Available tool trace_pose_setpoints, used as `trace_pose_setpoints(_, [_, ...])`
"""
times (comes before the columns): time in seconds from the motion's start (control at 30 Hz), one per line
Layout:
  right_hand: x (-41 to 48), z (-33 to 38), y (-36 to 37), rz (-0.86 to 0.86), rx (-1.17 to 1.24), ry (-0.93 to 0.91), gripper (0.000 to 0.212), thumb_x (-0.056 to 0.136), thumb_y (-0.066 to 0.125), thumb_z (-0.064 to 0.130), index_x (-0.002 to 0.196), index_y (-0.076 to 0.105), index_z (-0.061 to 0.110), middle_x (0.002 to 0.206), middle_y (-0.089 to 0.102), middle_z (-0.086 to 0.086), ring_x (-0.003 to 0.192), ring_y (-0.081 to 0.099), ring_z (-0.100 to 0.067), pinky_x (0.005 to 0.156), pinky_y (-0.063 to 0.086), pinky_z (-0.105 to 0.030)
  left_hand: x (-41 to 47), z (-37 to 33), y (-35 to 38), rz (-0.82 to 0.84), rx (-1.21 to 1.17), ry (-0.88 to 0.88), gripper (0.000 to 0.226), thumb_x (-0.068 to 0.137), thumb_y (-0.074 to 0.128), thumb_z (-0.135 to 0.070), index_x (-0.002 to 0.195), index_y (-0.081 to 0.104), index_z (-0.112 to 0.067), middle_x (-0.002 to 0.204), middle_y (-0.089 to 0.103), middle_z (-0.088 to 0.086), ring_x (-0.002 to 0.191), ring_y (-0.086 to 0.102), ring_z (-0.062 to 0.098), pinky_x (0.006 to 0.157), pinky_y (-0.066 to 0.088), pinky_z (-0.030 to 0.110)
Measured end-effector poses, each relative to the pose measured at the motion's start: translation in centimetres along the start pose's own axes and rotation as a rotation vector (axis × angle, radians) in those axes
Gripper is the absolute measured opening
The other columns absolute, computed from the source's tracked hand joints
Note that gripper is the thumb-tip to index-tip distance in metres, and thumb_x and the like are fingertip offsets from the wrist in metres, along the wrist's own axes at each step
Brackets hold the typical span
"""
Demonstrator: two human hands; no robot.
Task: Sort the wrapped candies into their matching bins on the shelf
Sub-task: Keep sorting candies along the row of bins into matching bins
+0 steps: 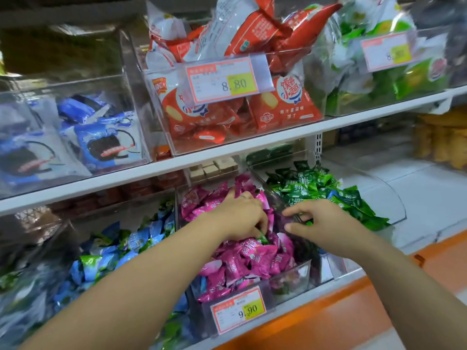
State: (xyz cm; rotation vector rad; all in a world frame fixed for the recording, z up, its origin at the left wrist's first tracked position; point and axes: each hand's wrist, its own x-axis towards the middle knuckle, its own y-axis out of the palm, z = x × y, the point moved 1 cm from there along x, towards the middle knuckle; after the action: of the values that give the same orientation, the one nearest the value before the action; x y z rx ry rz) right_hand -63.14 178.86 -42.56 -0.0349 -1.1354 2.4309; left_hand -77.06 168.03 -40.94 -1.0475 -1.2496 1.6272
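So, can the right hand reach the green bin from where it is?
Probably yes. The right hand hovers at the near edge of the green bin, whose top is open, and nothing stands between them.

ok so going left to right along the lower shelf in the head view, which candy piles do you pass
blue and green candies → pink candies → dark green candies

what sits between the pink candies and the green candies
A clear plastic bin wall stands between pink candies and green candies, shown in the head view.
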Motion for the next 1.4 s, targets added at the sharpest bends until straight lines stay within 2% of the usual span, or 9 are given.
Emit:
trace_pose_setpoints(0.17, [0.1, 0.0, 0.2, -0.045, 0.012, -0.006, 0.029, 0.087, 0.065, 0.029, 0.116, 0.064, 0.026, 0.111, 0.061, 0.013, 0.099, 0.051, -0.005, 0.080, 0.037, -0.019, -0.8, 1.7, 0.4, -0.319, -0.399, -0.008, 0.009, 0.088, 0.065, -0.029, 0.097, 0.067, -0.029, 0.110, 0.056, -0.009, 0.111, 0.048, 0.012, 0.101, 0.036, 0.040])
trace_pose_setpoints(0.3, [0.4, 0.6, 0.3, -0.170, 0.114, -0.040, 0.043, 0.083, 0.070, 0.028, 0.124, 0.058, 0.026, 0.117, 0.061, 0.011, 0.104, 0.053, -0.002, 0.087, 0.035, -0.017, -2.0, 1.4, -0.6, -0.476, -0.712, -0.007, 0.006, 0.091, 0.062, -0.021, 0.093, 0.064, -0.026, 0.092, 0.064, -0.013, 0.085, 0.056, -0.005, 0.078, 0.042, 0.018])
trace_pose_setpoints(0.57, [0.5, 1.1, 0.4, -0.289, 0.340, -0.039, 0.030, 0.081, 0.072, 0.027, 0.108, 0.058, 0.027, 0.095, 0.055, 0.018, 0.094, 0.054, -0.002, 0.072, 0.039, -0.010, -1.6, -0.1, -1.4, -0.564, -1.092, 0.001, 0.017, 0.091, 0.062, -0.016, 0.094, 0.059, -0.032, 0.088, 0.062, -0.007, 0.080, 0.061, 0.013, 0.080, 0.050, 0.026])
trace_pose_setpoints(0.73, [0.4, -0.2, -0.6, -0.372, 0.349, 0.040, 0.040, 0.087, 0.065, 0.030, 0.125, 0.056, 0.020, 0.126, 0.056, -0.002, 0.100, 0.054, -0.010, 0.084, 0.038, -0.024, -0.9, 0.0, 0.5, -0.326, -0.732, -0.026, 0.006, 0.092, 0.062, -0.023, 0.096, 0.066, -0.023, 0.090, 0.065, -0.010, 0.084, 0.061, 0.007, 0.083, 0.046, 0.024])
trace_pose_setpoints(0.83, [0.3, -0.9, -1.1, -0.402, 0.343, 0.085, 0.043, 0.087, 0.064, 0.031, 0.127, 0.054, 0.017, 0.132, 0.055, -0.006, 0.098, 0.050, -0.010, 0.086, 0.038, -0.026, -0.7, -0.8, 1.3, -0.036, -0.350, 0.016, 0.035, 0.092, 0.058, -0.042, 0.122, 0.062, -0.026, 0.113, 0.067, -0.006, 0.102, 0.058, 0.012, 0.090, 0.036, 0.022])
trace_pose_setpoints(0.9, [0.3, -1.2, -1.3, -0.407, 0.327, 0.097, 0.042, 0.086, 0.065, 0.032, 0.124, 0.056, 0.017, 0.132, 0.055, -0.007, 0.097, 0.051, -0.010, 0.085, 0.038, -0.026, -0.4, -1.0, 1.3, 0.011, -0.183, 0.015, 0.042, 0.092, 0.054, -0.048, 0.130, 0.056, -0.031, 0.118, 0.065, -0.005, 0.105, 0.056, 0.017, 0.093, 0.030, 0.027])
trace_pose_setpoints(1.1, [0.1, -1.7, -1.6, -0.413, 0.316, 0.099, 0.038, 0.084, 0.068, 0.031, 0.119, 0.059, 0.018, 0.129, 0.057, -0.006, 0.099, 0.051, -0.009, 0.085, 0.038, -0.026, -1.2, 0.3, 0.2, 0.000, -0.198, 0.042, 0.032, 0.094, 0.054, -0.021, 0.123, 0.063, -0.030, 0.122, 0.063, -0.008, 0.098, 0.055, 0.007, 0.093, 0.036, 0.023])
trace_pose_setpoints(1.3, [0.0, -2.5, -1.9, -0.441, 0.344, 0.156, 0.040, 0.085, 0.068, 0.029, 0.121, 0.058, 0.015, 0.131, 0.056, -0.007, 0.117, 0.052, -0.017, 0.092, 0.038, -0.028, -2.7, 0.9, 0.8, 0.179, -0.091, 0.014, 0.040, 0.093, 0.036, -0.046, 0.111, 0.068, -0.031, 0.130, 0.057, -0.012, 0.122, 0.046, 0.011, 0.117, 0.003, 0.046])
trace_pose_setpoints(1.4, [-0.2, -2.7, -1.8, -0.435, 0.358, 0.171, 0.041, 0.085, 0.068, 0.028, 0.122, 0.057, 0.013, 0.132, 0.056, -0.006, 0.123, 0.049, -0.017, 0.097, 0.039, -0.032, -2.4, 0.3, 1.4, 0.230, 0.004, -0.047, 0.062, 0.099, 0.018, -0.051, 0.096, 0.068, -0.013, 0.106, 0.065, 0.000, 0.115, 0.049, 0.018, 0.117, -0.003, 0.051])
